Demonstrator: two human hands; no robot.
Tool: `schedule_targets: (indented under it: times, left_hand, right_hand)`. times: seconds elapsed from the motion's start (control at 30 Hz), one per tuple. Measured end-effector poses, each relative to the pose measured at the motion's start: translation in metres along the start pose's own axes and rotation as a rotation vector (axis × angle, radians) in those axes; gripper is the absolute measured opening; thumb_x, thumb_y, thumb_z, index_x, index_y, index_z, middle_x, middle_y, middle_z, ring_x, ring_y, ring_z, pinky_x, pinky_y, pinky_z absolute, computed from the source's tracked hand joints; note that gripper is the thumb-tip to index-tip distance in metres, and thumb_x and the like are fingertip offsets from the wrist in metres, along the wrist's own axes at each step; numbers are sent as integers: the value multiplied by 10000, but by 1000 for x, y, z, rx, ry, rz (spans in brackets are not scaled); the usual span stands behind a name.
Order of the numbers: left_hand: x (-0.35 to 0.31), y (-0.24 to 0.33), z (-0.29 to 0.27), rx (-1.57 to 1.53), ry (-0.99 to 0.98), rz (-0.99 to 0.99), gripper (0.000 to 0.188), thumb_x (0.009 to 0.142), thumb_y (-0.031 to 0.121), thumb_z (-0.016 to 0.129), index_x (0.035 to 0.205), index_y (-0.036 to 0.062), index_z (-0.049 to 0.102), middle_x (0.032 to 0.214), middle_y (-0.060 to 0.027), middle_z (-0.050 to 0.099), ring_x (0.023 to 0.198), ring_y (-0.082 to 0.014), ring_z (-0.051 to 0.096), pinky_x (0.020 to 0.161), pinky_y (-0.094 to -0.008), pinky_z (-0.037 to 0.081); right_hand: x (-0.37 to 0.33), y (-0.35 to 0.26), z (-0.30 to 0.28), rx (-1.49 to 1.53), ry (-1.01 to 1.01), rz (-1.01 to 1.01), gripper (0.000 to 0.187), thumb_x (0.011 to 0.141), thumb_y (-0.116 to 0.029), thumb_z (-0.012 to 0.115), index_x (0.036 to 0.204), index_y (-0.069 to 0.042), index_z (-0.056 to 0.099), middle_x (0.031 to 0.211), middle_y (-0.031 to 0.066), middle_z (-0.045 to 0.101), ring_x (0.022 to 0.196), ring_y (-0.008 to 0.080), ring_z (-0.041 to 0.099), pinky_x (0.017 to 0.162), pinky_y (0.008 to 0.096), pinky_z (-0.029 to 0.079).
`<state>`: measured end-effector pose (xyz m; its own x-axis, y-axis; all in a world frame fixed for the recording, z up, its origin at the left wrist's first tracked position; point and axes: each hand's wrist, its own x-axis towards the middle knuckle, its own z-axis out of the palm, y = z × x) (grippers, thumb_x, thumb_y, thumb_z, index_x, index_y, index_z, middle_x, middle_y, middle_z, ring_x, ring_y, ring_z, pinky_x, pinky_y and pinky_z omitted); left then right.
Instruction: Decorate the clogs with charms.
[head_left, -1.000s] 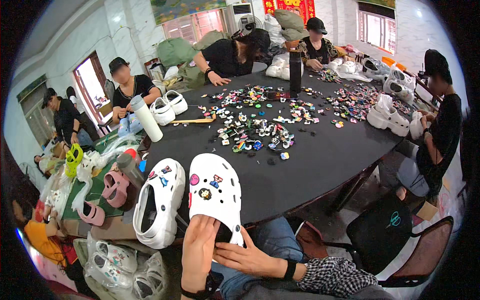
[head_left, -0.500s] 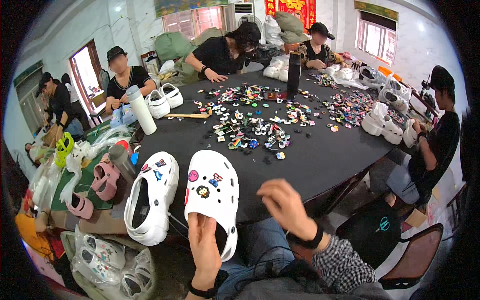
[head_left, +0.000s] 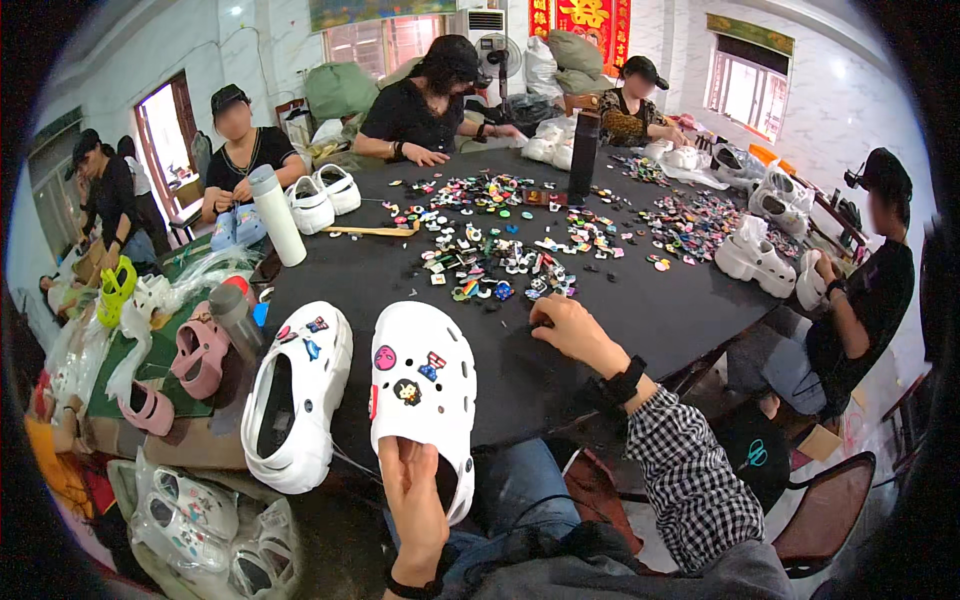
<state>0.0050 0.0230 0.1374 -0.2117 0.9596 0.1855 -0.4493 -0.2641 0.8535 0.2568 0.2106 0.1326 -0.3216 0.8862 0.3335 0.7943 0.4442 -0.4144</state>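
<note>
My left hand (head_left: 415,500) reaches into the opening of a white clog (head_left: 425,345) and holds it up at the table's near edge. On the clog's toe sit several charms, among them a pink round one, a red-white-blue figure and a dark-haired head. The matching white clog (head_left: 325,420) rests just left of it, also with charms near its toe. My right hand (head_left: 580,335) is lowered to the black tabletop in front of the charm pile (head_left: 490,265), its fingers curled together. Whatever lies under those fingertips is hidden.
A white bottle (head_left: 277,215) and a grey tumbler (head_left: 235,320) stand to the left, near pink clogs (head_left: 200,360). Bagged clogs (head_left: 190,525) fill a sack below. Several people sit around the black table (head_left: 650,320). A chair (head_left: 825,510) stands at the lower right.
My right hand has moved forward onto the tabletop, covering the spot where a lone charm lay. The left hand and its clog stay nearly in place. The person across has raised their head.
</note>
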Motion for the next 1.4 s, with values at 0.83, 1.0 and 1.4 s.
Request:
schedule_targets:
  times: [0.83, 1.0, 1.4]
  left_hand:
    - [0, -8, 5, -56, 37, -32, 514, 899, -35, 563, 1366, -48, 349, 1281, -131, 526, 1156, -163, 522, 964, -294, 411]
    - [-4, -15, -3, -55, 35, -84, 402, 925, -16, 548, 1296, -94, 414, 1231, -130, 570, 1127, -152, 546, 967, -276, 405]
    - [-13, -13, -12, 20, 99, 8, 339, 941, 29, 553, 1248, -96, 480, 1109, -88, 618, 978, -94, 568, 854, -238, 433]
  right_hand:
    - [-20, 27, 5, 753, 224, 183, 109, 950, -65, 515, 1029, -7, 562, 840, 17, 591, 730, 89, 573, 665, 229, 464]
    - [-20, 19, 4, 766, 175, 154, 139, 944, -34, 479, 1047, -16, 570, 903, 18, 587, 761, 91, 562, 704, 239, 464]
    - [-49, -31, -8, 989, 157, 209, 133, 915, -86, 581, 1031, -22, 593, 911, 8, 592, 827, 96, 561, 760, 234, 448]
